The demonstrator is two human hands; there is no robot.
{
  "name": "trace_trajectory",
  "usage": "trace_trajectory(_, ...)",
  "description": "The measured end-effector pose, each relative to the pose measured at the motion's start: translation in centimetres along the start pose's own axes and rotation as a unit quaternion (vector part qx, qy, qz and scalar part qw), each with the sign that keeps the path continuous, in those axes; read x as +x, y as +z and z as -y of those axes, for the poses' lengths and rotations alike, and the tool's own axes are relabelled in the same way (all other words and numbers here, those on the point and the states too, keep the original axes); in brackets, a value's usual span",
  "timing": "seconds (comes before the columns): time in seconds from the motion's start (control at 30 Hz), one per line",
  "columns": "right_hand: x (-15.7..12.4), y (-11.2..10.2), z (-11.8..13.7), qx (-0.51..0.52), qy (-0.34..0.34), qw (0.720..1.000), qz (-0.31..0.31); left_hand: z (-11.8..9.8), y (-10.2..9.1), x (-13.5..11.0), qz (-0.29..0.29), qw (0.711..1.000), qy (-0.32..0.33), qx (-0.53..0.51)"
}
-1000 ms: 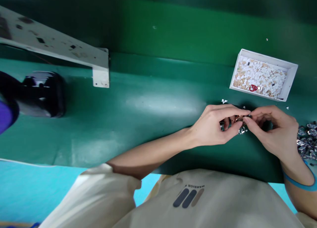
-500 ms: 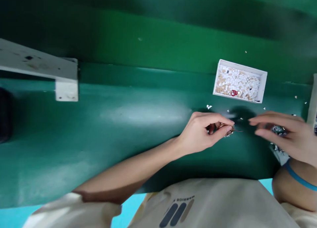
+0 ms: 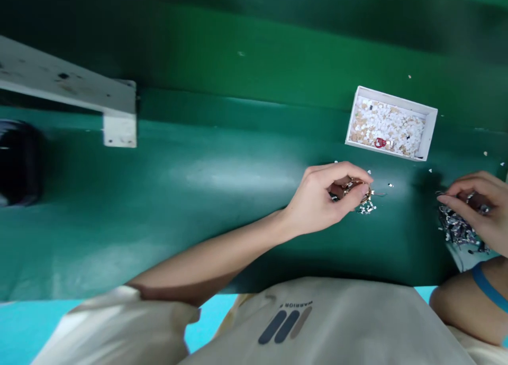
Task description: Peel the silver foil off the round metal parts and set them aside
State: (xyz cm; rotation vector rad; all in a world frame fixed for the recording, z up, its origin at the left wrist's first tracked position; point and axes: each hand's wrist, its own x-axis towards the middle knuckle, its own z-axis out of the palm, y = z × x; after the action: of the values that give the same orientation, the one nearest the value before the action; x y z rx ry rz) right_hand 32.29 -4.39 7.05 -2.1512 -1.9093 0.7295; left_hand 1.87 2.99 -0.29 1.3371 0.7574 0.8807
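Note:
My left hand (image 3: 323,195) is closed in a pinch round a thin copper-coloured wire loop (image 3: 364,194), its loose end poking out to the right. Small shiny metal pieces (image 3: 367,209) lie on the table just below those fingertips. At the right, my right hand (image 3: 478,203) is pinched at the edge of a heap of small dark and silvery metal pieces (image 3: 458,230). Something tiny and dark shows at its fingertips, too small to name. More shiny bits sit within its curled palm. Part of the heap is hidden behind this hand.
A white open box (image 3: 431,135) of small white and tan bits, with one red piece (image 3: 380,143), stands beyond my hands. A pale metal bracket (image 3: 119,129) and a dark rounded object (image 3: 19,164) are at the left. Tiny pieces are scattered on the green table (image 3: 222,195).
My right hand has moved right, to the heap of metal pieces, which now shows more. My left hand still holds the wire loop. The whole view has shifted slightly.

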Motion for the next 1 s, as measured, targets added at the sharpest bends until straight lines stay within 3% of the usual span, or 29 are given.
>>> trace_trajectory(0.07, 0.0, 0.8, 1.9, 0.133, 0.004, 0.988, -0.074, -0.1, -0.2, 0.1, 0.014, 1.0, 0.008, 0.007)
trace_trajectory(0.13, 0.2, 2.4, 3.9, 0.304, -0.028, 0.943, -0.131, -0.1, -0.3, 0.2, 0.03, 0.998, 0.04, 0.034)
trace_trajectory(0.2, 0.6, 4.5, 5.5, 0.412, -0.049, 0.903, -0.111, 0.0, -0.4, 0.2, 0.043, 0.994, 0.078, 0.06)
trace_trajectory(0.33, 1.3, 7.9, 6.9, 0.473, -0.057, 0.876, -0.076, 0.2, -0.4, 0.2, 0.053, 0.989, 0.11, 0.078)
trace_trajectory(0.43, 1.2, 8.5, 6.8, 0.487, -0.058, 0.867, -0.089, 0.4, -0.3, 0.2, 0.04, 0.989, 0.109, 0.086)
trace_trajectory(0.53, 1.1, 8.3, 6.7, 0.486, -0.051, 0.869, -0.076, 0.5, -0.3, 0.1, 0.032, 0.99, 0.109, 0.085)
trace_trajectory(0.73, 0.9, 8.3, 6.9, 0.422, -0.055, 0.904, -0.052, 0.4, -0.3, 0.2, 0.035, 0.99, 0.119, 0.068)
trace_trajectory(0.87, 1.1, 8.6, 6.7, 0.265, -0.109, 0.952, -0.108, 0.5, -0.2, 0.1, 0.032, 0.989, 0.128, 0.067)
trace_trajectory(1.0, 1.3, 8.4, 6.8, 0.161, -0.179, 0.963, -0.121, 0.5, -0.3, 0.0, 0.042, 0.99, 0.12, 0.058)
